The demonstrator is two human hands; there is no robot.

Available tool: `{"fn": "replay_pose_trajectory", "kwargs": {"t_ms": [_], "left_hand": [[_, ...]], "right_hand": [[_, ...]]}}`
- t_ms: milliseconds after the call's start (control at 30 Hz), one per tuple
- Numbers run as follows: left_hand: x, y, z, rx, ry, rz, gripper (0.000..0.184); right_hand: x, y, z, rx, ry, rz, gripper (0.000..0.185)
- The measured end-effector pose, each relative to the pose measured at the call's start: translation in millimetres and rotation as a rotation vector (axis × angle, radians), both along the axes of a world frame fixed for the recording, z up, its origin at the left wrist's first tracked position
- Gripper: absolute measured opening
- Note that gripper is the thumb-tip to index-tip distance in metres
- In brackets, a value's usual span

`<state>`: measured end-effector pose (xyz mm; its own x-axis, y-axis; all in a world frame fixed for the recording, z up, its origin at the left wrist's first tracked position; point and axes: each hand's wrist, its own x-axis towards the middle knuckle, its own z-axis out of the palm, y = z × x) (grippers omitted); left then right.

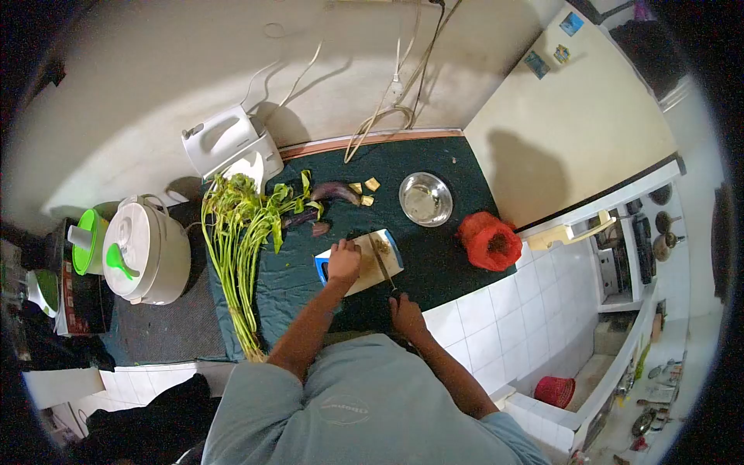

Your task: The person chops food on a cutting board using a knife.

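On a white cutting board (pixel 358 285) with blue ends, my left hand (pixel 343 262) rests with its fingers curled and pressed together. Whatever lies under those fingers is hidden. My right hand (pixel 406 316) is closed around the handle of a knife (pixel 383 262), whose blade lies across the board to the right of my left hand. Small chopped bits (pixel 381 246) sit beside the blade near the board's far right corner. Behind the board are a dark purple eggplant (pixel 335 191) and several pale yellow chunks (pixel 372 184).
A metal bowl (pixel 425 199) and a red plastic bag (pixel 488 242) stand to the right on the dark green cloth (pixel 457 167). Long-stemmed leafy greens (pixel 242 256) lie at left, near a white hand mixer (pixel 225 139) and a rice cooker (pixel 155 252). A fridge (pixel 573 132) stands at right.
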<state>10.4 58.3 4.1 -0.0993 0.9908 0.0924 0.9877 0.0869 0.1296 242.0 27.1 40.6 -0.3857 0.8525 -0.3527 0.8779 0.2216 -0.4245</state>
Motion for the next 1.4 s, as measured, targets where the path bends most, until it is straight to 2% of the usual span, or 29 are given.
{"fn": "replay_pose_trajectory", "kwargs": {"t_ms": [133, 200, 367, 633, 700, 767, 833, 900, 1033, 1167, 1233, 1300, 1400], "left_hand": [[9, 5, -10, 0.042, -0.041, 0.013, 0.017], [9, 4, -13, 0.085, -0.060, 0.023, 0.016], [4, -6, -2, 0.050, -0.132, 0.004, 0.019], [-3, -16, -18, 0.123, -0.187, -0.106, 0.021], [-1, -14, -17, 0.139, -0.176, -0.122, 0.021], [0, -10, -13, 0.054, -0.146, -0.102, 0.020], [1, -10, -20, 0.125, -0.145, -0.109, 0.019], [2, -12, -24, 0.195, -0.146, -0.112, 0.019], [1, -21, -29, 0.179, -0.143, -0.122, 0.020], [4, -26, -24, 0.163, -0.141, -0.112, 0.019], [5, -25, -26, 0.170, -0.137, -0.114, 0.017], [6, -25, -28, 0.179, -0.136, -0.110, 0.016], [8, -25, -27, 0.224, -0.115, -0.090, 0.014]], "right_hand": [[-8, 4, 14, 0.098, 0.058, 0.145, 0.041], [-16, 6, 15, 0.025, -0.003, -0.005, 0.041], [-28, 13, 18, -0.006, 0.032, 0.006, 0.040], [-37, 9, 29, -0.019, 0.007, 0.015, 0.039], [-37, 5, 18, 0.051, -0.049, 0.172, 0.037], [-36, -7, 5, 0.017, -0.042, 0.153, 0.036], [-40, -13, 0, -0.020, -0.035, 0.133, 0.035], [-44, -12, -5, -0.128, -0.017, -0.065, 0.034], [-49, 13, 1, -0.065, -0.064, -0.022, 0.036], [-50, 18, 18, -0.138, -0.061, 0.003, 0.038], [-48, 11, 6, -0.161, -0.086, 0.011, 0.038], [-49, 1, -7, -0.232, -0.069, -0.110, 0.038], [-45, 0, -6, -0.160, -0.062, -0.070, 0.038]]}}
